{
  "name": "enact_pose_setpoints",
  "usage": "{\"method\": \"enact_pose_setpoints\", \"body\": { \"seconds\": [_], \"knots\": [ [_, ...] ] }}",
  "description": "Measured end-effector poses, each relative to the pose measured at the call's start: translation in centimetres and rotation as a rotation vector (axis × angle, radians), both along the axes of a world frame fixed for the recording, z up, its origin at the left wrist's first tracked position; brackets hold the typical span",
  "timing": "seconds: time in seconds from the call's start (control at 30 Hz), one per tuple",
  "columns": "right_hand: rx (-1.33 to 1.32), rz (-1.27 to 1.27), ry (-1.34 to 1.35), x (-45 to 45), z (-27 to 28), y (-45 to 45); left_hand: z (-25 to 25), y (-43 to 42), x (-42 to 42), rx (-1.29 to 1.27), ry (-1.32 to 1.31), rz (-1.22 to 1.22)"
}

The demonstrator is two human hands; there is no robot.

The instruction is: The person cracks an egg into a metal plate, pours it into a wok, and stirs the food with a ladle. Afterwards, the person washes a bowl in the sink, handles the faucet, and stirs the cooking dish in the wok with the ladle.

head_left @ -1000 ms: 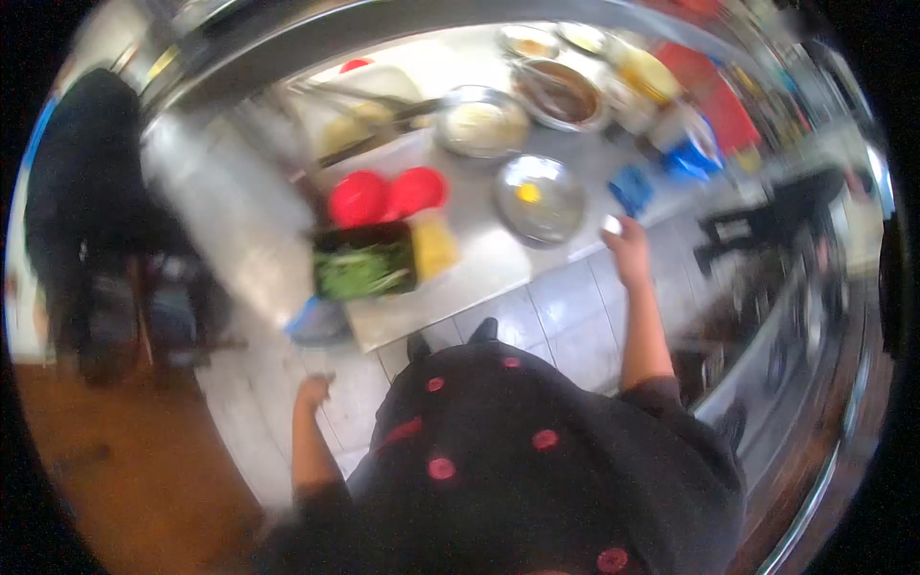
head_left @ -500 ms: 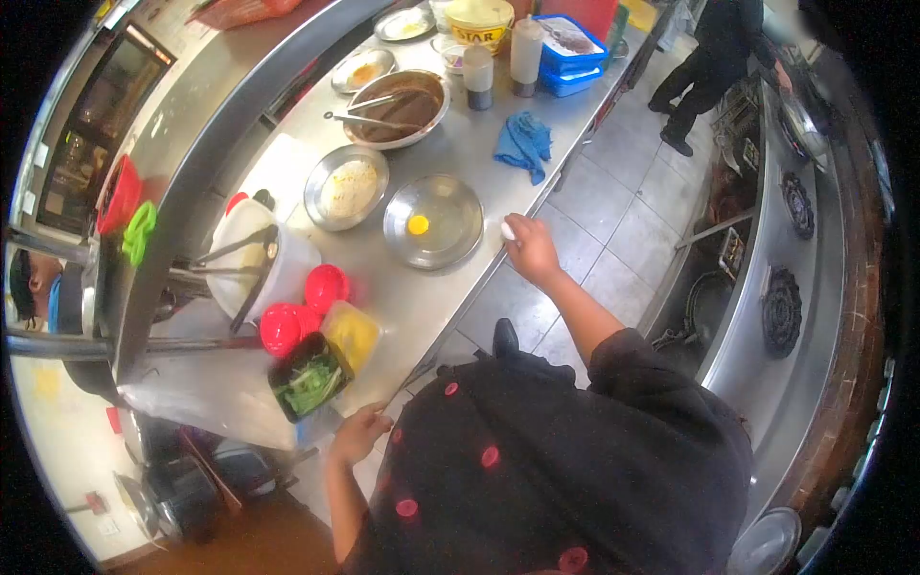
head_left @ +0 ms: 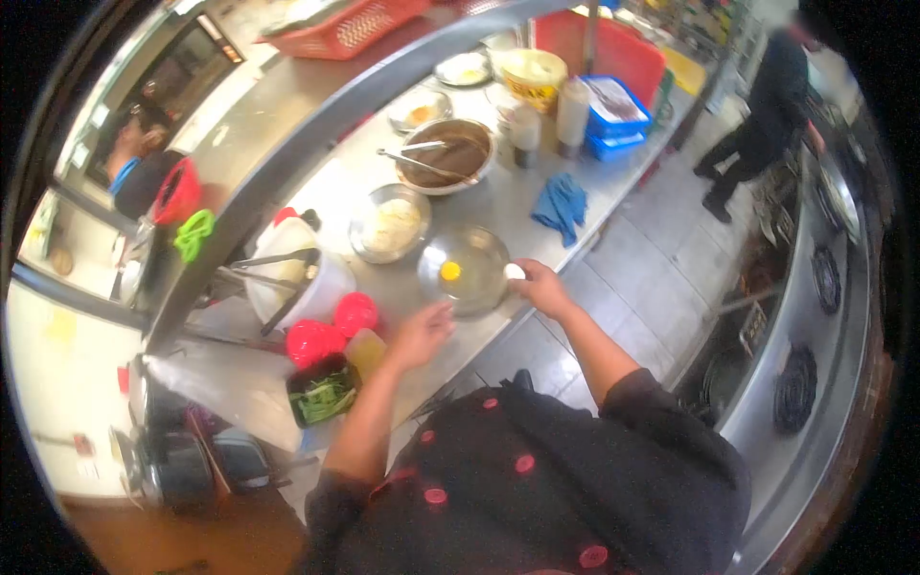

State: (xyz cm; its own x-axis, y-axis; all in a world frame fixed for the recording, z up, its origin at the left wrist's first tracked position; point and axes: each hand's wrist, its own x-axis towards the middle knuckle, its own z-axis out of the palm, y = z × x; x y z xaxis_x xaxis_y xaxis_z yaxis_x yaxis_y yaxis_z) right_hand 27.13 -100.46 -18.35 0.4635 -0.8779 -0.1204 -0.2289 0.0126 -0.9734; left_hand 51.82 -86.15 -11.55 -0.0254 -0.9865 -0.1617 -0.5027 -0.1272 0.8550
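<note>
I see the long, pale metal counter [head_left: 517,206] running diagonally under my view, with a dark-clothed person [head_left: 776,91] standing well apart beyond its far end. On the counter, a white plastic tub [head_left: 335,287] has tongs across its top, and a round steel bowl [head_left: 492,153] of brown sauce holds utensils leaning on its rim. Nearer me is the shallow round steel dish [head_left: 484,259], with clear liquid in it; just beside it sits a smaller steel dish [head_left: 362,225] with pale contents. A black container of leafy greens [head_left: 324,398] stands near the counter's edge, and a crumpled blue cloth [head_left: 561,208] lies right of the dishes.

My left hand [head_left: 422,335] is half open, fingers loosely extended at the shallow dish's near-left side, with nothing visible in its grasp; I cannot tell whether it touches the rim. My right hand [head_left: 539,287] is mostly closed, its fingertips gripping a small white egg-like piece [head_left: 516,272] at the dish's right rim. Two rounded red vessels [head_left: 314,343] adjoin the greens. Smallest is the yellow yolk [head_left: 449,271], left of centre in the shallow dish.
</note>
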Motion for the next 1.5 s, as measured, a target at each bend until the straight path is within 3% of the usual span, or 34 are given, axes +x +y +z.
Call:
{"method": "enact_pose_setpoints", "body": {
  "seconds": [0.03,0.13,0.17,0.27,0.4,0.5,0.6,0.7,0.8,0.9,0.97,1.03,1.07,1.2,1.23,1.33,1.43,1.5],
  "knots": [
    [0.189,0.095,-0.130,0.9,0.9,-0.8,-0.7,-2.5,-0.4,-0.039,-0.011,-0.019],
    [0.386,0.257,-0.392,3.5,1.9,-2.6,-0.3,-6.4,-2.6,-0.089,0.077,0.004],
    [0.475,0.241,-0.408,3.9,2.2,-3.2,0.1,-7.5,-2.9,-0.094,0.127,0.021],
    [0.571,0.253,-0.435,5.3,1.4,-4.6,-3.1,-10.1,-1.3,-0.140,-0.066,-0.016],
    [0.582,0.299,-0.398,5.9,0.7,-5.3,0.4,-10.5,-1.8,0.093,-0.151,0.052],
    [0.599,0.280,-0.346,6.4,0.8,-5.7,-4.7,-11.9,-0.2,-0.071,0.020,0.049],
    [0.334,0.329,-0.199,7.1,0.2,-6.1,-5.0,-12.5,-0.1,-0.034,0.003,0.111],
    [-0.351,0.268,0.126,7.5,1.4,-5.0,-3.7,-12.9,-0.8,0.037,-0.172,0.209],
    [-0.501,0.264,0.267,8.0,2.5,-4.8,-3.8,-14.1,-0.9,0.103,-0.253,0.265],
    [-0.621,0.220,0.268,8.7,1.4,-4.6,-4.2,-14.9,-0.3,0.068,-0.471,0.155],
    [-0.514,0.224,0.383,8.9,2.1,-4.4,-2.6,-14.9,-0.8,0.143,-0.401,0.150],
    [-0.734,0.165,0.291,9.1,0.8,-5.0,-3.5,-15.4,-0.6,0.109,-0.492,0.156],
    [-0.713,0.174,0.317,9.1,0.5,-5.0,-3.1,-15.5,-0.8,0.150,-0.493,0.162],
    [-0.700,0.186,0.367,9.0,1.1,-5.2,-1.9,-14.7,-1.1,-0.113,-0.695,0.116],
    [-0.708,0.185,0.372,8.9,1.5,-5.4,0.7,-14.3,-2.2,-0.036,-0.692,0.128],
    [-0.755,0.161,0.310,8.7,3.9,-5.9,1.7,-13.9,-2.2,-0.232,-0.674,0.094],
    [-0.348,0.150,-0.028,9.0,6.9,-5.8,2.1,-13.9,-1.8,-0.302,-0.615,0.128],
    [-0.291,0.156,-0.113,9.5,8.3,-5.8,2.5,-13.5,-0.8,-0.344,-0.485,0.234]
  ]
}}
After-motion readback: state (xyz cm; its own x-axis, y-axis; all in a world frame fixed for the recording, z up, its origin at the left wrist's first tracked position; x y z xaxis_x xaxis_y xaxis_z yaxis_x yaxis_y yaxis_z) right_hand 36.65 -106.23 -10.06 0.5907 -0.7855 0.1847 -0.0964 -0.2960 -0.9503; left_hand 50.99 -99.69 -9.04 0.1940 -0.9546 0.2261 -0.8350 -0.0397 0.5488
